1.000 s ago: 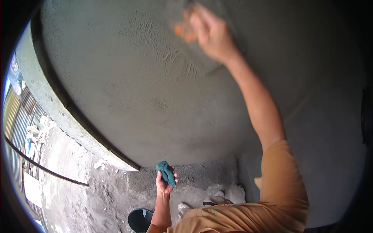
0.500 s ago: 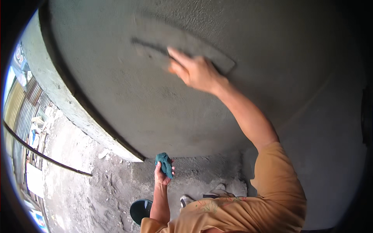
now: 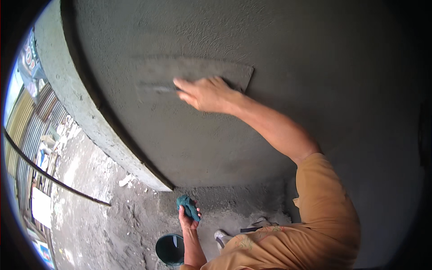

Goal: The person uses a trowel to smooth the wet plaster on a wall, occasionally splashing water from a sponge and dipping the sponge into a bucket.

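Note:
My right hand is wrapped round the handle of a plastering trowel. The trowel's long blade lies against the grey plastered wall, slightly blurred by motion. Lower down, by the foot of the wall, my left hand grips a teal sponge. The sponge is squeezed between thumb and fingers, away from the wall. Ripply texture shows in the plaster above the blade, while the surface below it looks smoother.
A dark bucket stands on the ground beside my left forearm. The wall's pale concrete edge curves down the left. Beyond it are rubble-strewn ground, a thin dark pole and corrugated sheets. My shoes are near the wall's base.
My right hand has swept the trowel left and somewhat down across the wall, and the blade now lies more level. My left hand still holds the sponge. The whole view has shifted slightly.

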`<state>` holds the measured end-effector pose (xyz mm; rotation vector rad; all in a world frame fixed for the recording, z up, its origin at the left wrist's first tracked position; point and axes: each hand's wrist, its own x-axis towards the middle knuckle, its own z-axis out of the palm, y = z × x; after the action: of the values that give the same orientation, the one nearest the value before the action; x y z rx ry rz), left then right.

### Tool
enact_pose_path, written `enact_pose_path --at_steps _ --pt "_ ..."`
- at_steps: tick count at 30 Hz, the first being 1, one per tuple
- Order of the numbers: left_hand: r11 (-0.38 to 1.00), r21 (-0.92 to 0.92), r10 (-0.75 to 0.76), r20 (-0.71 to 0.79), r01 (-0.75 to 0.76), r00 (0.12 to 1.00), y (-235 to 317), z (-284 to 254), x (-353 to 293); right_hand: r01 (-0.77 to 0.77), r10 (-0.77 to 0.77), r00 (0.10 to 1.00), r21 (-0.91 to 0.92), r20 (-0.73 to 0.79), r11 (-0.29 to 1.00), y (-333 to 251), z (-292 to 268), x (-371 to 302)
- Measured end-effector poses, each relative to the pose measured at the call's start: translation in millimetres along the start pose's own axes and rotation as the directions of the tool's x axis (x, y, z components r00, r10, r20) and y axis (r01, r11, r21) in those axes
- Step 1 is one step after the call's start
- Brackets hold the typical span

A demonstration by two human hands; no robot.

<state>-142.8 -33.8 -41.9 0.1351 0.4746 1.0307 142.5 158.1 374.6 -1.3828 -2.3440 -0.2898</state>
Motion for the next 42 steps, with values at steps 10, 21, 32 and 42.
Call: enact_pose_path --at_steps 10,21,32,42 --pt "0.994 0.101 0.042 -0.020 -0.040 0.999 21.9 -20.7 -26.2 0.074 -0.011 0.828 0.090 -0.560 0.993 89.3 -210.4 -25.8" --pt "0.993 0.116 0.000 0.079 -0.010 0.997 1.7 4.9 -11.0 -0.187 0.190 0.982 -0.088 0.023 0.978 101.3 -125.2 -159.0" --pt "0.955 0.290 -0.090 0.077 0.064 0.993 -1.6 53.2 50.4 -0.037 0.155 0.904 0.287 -0.399 0.957 73.2 -133.9 -47.6" --pt "0.940 0.320 0.146 -0.065 -0.118 0.987 -29.2 14.9 -73.5 -0.276 0.335 0.919 0.264 -0.210 0.924 196.6 -134.5 -322.3"
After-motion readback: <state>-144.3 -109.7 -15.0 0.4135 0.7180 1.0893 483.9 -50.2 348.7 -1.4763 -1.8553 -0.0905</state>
